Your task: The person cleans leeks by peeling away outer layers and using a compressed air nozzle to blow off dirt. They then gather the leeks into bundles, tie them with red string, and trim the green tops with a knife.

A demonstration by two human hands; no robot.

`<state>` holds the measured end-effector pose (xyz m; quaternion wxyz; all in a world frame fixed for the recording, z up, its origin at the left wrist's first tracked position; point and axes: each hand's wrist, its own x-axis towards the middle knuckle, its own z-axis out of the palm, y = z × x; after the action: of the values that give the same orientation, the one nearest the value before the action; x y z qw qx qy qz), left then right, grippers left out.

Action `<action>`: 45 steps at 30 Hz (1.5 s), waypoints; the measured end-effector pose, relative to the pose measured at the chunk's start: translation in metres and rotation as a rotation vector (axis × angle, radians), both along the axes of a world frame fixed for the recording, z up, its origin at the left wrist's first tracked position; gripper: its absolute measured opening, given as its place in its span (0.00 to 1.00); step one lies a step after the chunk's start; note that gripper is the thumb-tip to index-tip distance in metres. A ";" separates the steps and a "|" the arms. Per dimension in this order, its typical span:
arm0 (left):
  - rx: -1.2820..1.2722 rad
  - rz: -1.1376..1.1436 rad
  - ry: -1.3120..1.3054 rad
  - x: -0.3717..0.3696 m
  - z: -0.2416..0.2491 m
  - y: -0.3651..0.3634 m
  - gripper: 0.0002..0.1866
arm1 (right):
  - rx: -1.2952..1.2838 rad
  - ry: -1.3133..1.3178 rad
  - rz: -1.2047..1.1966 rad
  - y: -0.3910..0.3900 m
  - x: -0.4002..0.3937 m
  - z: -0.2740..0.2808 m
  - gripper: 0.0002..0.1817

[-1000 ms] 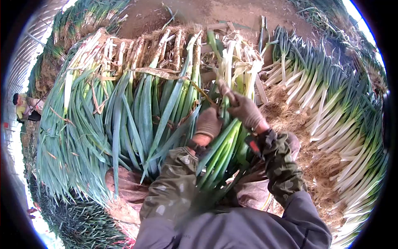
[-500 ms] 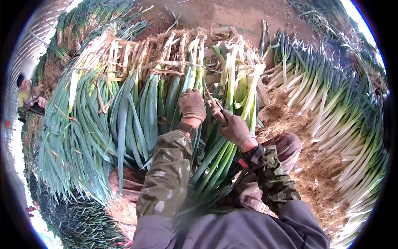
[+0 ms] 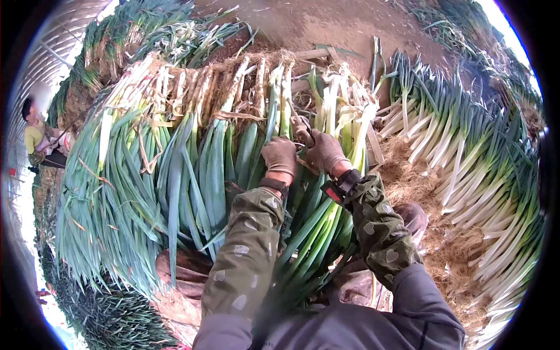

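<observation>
Gloved and closed, my left hand is against the green leek leaves at the middle; what its fingers pinch is hidden. Just to its right, my right hand is wrapped round a dark-handled tool, whose shape is only partly visible. A tan strip lies by the tool. Between and above the hands stand pale leek stalks. More pale stalks rise just beyond my right hand. A tan tie crosses the bundle to the left.
Loose leeks with white stalks form a long row on the right. Dry root trimmings lie beside them. More leeks are piled at the lower left. Another person sits at the far left. Bare soil shows at the top.
My right hand has moved up and left with the tool, closer to my left hand. My left hand has shifted slightly right and down. The view has shifted a little.
</observation>
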<state>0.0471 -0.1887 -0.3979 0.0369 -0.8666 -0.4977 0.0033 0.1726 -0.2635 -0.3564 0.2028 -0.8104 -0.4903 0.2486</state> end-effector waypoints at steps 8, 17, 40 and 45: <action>0.110 0.048 -0.063 0.012 -0.022 0.001 0.06 | 0.068 0.030 -0.079 0.052 0.023 -0.014 0.24; -0.146 0.067 -0.096 0.005 0.003 0.000 0.22 | 0.059 0.020 -0.054 0.088 0.049 -0.023 0.26; -1.189 0.160 -1.096 -0.020 -0.030 -0.050 0.18 | 0.135 0.093 -0.014 -0.047 0.044 0.004 0.20; -1.261 0.174 -1.394 -0.018 -0.054 -0.081 0.14 | 0.107 0.175 -0.043 -0.059 0.052 0.000 0.21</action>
<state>0.0286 -0.2695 -0.4520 -0.7451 -0.4932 -0.3767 -0.2442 0.2244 -0.3223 -0.3561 0.2931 -0.7838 -0.4661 0.2873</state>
